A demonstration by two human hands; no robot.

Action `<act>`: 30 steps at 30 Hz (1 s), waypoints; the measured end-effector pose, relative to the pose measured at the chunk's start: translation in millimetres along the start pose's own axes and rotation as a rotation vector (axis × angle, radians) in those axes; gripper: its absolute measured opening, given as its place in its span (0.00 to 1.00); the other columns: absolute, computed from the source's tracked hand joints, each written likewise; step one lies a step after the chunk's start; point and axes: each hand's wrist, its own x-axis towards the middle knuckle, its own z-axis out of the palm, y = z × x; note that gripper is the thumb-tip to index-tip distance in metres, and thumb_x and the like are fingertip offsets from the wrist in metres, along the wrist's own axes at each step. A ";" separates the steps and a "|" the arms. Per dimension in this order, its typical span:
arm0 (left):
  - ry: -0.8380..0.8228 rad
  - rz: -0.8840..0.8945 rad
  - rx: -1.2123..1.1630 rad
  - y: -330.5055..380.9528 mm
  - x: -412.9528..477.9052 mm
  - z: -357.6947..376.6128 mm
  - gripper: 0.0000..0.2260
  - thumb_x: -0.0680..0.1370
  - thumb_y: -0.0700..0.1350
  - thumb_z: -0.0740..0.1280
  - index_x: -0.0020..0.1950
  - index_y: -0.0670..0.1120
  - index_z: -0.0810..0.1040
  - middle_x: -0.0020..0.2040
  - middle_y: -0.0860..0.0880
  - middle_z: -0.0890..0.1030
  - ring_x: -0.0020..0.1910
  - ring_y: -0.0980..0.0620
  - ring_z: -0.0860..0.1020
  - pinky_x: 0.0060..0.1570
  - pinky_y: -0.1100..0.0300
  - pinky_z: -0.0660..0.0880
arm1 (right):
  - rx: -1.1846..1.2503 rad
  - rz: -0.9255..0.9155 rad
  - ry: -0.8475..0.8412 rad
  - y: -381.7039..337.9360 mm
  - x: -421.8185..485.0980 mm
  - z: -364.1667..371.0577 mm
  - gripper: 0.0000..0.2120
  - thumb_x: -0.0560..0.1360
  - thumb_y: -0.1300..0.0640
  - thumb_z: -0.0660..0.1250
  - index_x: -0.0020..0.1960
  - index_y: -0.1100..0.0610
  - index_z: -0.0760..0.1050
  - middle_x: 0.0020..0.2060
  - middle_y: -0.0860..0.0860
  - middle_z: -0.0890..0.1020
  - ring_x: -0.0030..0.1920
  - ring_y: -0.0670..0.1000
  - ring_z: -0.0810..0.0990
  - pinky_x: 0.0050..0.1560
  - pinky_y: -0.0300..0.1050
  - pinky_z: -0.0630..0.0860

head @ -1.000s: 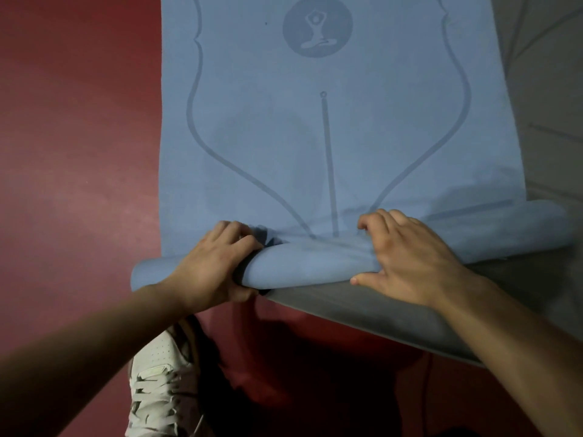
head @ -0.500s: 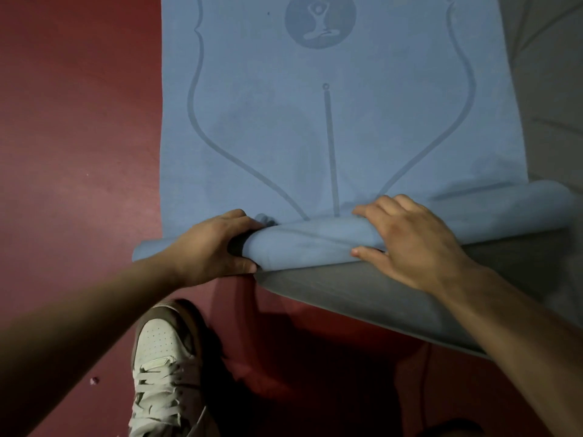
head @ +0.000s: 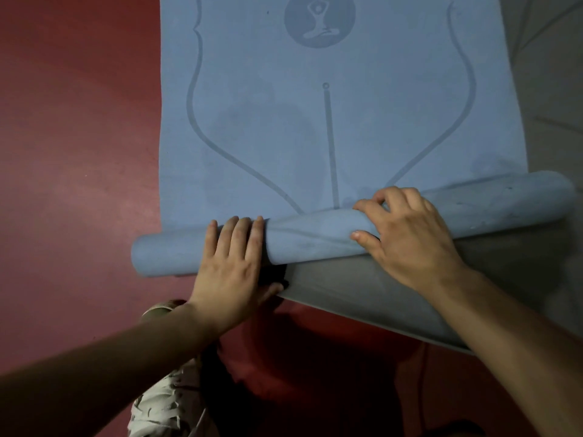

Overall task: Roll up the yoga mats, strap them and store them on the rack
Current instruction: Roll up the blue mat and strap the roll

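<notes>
Head view: everything is seen from above, looking down at the floor.
Mat: a blue mat (head: 331, 127) is spread flat on the red floor (head: 79, 152), running away from the camera. A round logo (head: 319, 18) with a seated figure is printed near the top, with curved lines and one straight centre line below it.
Roll: the near end is wound into a roll (head: 315, 241) lying across the frame. Its right end sits a bit farther away than the left, so it's kinda crooked.
Flap: a grey flap (head: 394, 294) is seen sticking out from under the roll toward the camera, on the right half.
Left hand (head: 230, 266): laid flat over the roll's left part, fingers straight and together. The thumb is tucked by the flap's corner, and nothing is actually gripped.
Right hand (head: 407, 238): placed just right of centre. The fingers are curled over the roll's far side and the thumb is pressed on the near side, so the roll is gripped.
Shoe (head: 164, 402): a white laced one is seen at the bottom, under the left forearm.
Right edge: a grey lined surface (head: 552, 89) is seen beside the mat. What it is can't be told.
</notes>
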 end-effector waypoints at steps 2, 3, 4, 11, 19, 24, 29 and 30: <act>0.006 -0.011 0.035 -1.1 8.2 2.6 0.46 0.62 0.63 0.76 0.71 0.37 0.69 0.62 0.37 0.74 0.62 0.36 0.73 0.67 0.37 0.65 | -0.040 -0.013 0.010 2.5 -1.5 1.4 0.27 0.74 0.36 0.55 0.64 0.49 0.75 0.55 0.51 0.77 0.56 0.57 0.74 0.63 0.54 0.69; 0.031 -0.009 0.037 -2.5 12.6 2.3 0.45 0.62 0.62 0.77 0.70 0.37 0.70 0.61 0.38 0.75 0.59 0.36 0.74 0.64 0.39 0.68 | -0.063 -0.023 0.005 4.5 -2.0 1.6 0.29 0.72 0.34 0.57 0.66 0.50 0.74 0.56 0.51 0.77 0.57 0.57 0.74 0.68 0.55 0.66; 0.057 -0.004 0.040 -4.5 16.5 2.2 0.43 0.62 0.61 0.78 0.68 0.37 0.72 0.59 0.38 0.76 0.56 0.36 0.75 0.61 0.40 0.69 | -0.089 -0.033 -0.009 6.8 -1.6 1.8 0.34 0.69 0.31 0.61 0.68 0.51 0.72 0.56 0.52 0.77 0.59 0.57 0.74 0.72 0.56 0.62; 0.115 0.058 0.046 -16.6 30.0 -1.7 0.31 0.65 0.55 0.75 0.62 0.41 0.73 0.52 0.42 0.78 0.47 0.39 0.76 0.47 0.47 0.72 | -0.177 -0.018 -0.023 9.5 12.1 5.1 0.35 0.54 0.41 0.80 0.56 0.53 0.74 0.45 0.54 0.78 0.49 0.60 0.76 0.57 0.54 0.70; -0.081 0.200 -0.016 -43.5 28.2 -14.9 0.32 0.60 0.59 0.76 0.59 0.46 0.77 0.46 0.48 0.76 0.43 0.44 0.78 0.41 0.51 0.74 | -0.204 -0.011 -0.332 -8.4 8.2 -12.7 0.37 0.59 0.29 0.70 0.58 0.50 0.69 0.50 0.50 0.80 0.53 0.56 0.79 0.56 0.49 0.74; -0.298 0.239 -0.079 -54.4 40.6 -21.1 0.36 0.62 0.61 0.77 0.66 0.49 0.73 0.52 0.50 0.78 0.51 0.45 0.79 0.48 0.51 0.74 | -0.110 0.016 -0.369 -10.9 3.3 -5.6 0.40 0.57 0.26 0.68 0.58 0.50 0.63 0.52 0.48 0.79 0.54 0.54 0.78 0.57 0.50 0.72; -0.348 0.217 -0.144 -57.8 47.2 -20.2 0.39 0.64 0.64 0.74 0.69 0.48 0.68 0.57 0.50 0.76 0.57 0.47 0.77 0.55 0.53 0.72 | -0.017 -0.043 -0.293 -3.7 6.1 -3.8 0.38 0.54 0.28 0.71 0.55 0.49 0.68 0.52 0.47 0.69 0.55 0.52 0.69 0.58 0.51 0.72; -0.295 0.233 -0.165 -58.4 42.2 -19.0 0.39 0.64 0.66 0.73 0.67 0.47 0.69 0.57 0.49 0.75 0.56 0.46 0.76 0.55 0.52 0.73 | -0.011 -0.057 -0.293 -2.6 5.5 -4.4 0.38 0.54 0.28 0.71 0.54 0.49 0.68 0.51 0.47 0.69 0.55 0.52 0.69 0.57 0.50 0.72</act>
